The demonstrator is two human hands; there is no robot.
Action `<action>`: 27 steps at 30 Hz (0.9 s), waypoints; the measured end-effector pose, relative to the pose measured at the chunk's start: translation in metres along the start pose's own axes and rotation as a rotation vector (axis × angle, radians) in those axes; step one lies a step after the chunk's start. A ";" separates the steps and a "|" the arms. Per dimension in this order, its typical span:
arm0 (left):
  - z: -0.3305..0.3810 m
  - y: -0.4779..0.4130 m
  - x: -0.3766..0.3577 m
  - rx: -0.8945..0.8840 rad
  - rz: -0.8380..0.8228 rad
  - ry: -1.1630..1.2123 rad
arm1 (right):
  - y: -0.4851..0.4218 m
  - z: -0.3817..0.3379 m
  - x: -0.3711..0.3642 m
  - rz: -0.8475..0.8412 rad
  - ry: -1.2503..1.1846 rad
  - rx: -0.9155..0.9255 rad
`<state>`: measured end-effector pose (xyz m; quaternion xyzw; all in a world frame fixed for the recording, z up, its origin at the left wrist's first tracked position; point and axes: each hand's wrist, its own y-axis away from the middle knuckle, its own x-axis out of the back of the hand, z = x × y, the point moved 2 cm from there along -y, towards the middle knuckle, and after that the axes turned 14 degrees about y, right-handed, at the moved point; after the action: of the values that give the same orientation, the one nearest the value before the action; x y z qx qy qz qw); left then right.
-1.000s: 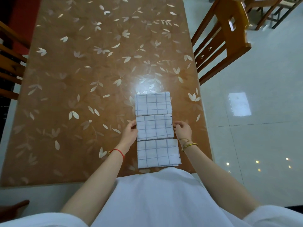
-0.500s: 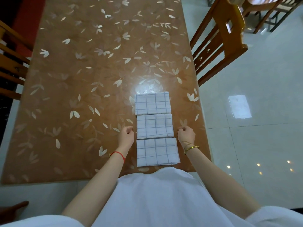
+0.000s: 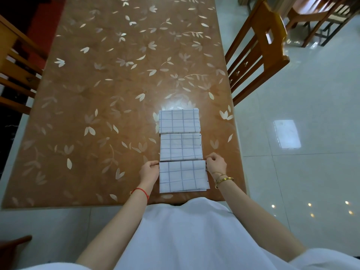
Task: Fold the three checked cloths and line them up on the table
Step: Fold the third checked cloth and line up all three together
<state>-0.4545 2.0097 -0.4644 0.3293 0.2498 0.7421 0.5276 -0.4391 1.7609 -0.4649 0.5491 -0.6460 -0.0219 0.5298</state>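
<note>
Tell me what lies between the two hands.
The near cloth, folded flat on the table. The left hand pinches its far left corner and the right hand its far right corner, as the head view shows.

Both hands moved from middle cloth (image 3: 180, 147), now pinching nearest cloth's (image 3: 183, 176) far corners

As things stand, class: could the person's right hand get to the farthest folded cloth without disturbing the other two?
Probably yes. The right hand sits at the nearest cloth's far right corner, and bare table runs alongside the middle cloth up to the farthest cloth; nothing blocks that side.
</note>
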 end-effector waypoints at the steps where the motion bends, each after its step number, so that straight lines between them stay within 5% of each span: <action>1: 0.001 0.001 0.000 0.006 -0.007 0.010 | -0.002 0.001 0.000 -0.012 -0.031 -0.005; 19: -0.001 0.016 -0.002 -0.015 0.020 0.102 | 0.004 0.014 0.016 -0.153 -0.236 0.002; 27: 0.013 0.040 -0.002 -0.232 0.037 0.147 | 0.019 0.021 0.038 -0.006 -0.335 0.048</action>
<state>-0.4684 1.9951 -0.4275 0.2150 0.1941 0.7977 0.5288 -0.4609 1.7286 -0.4377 0.5522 -0.7241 -0.0991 0.4012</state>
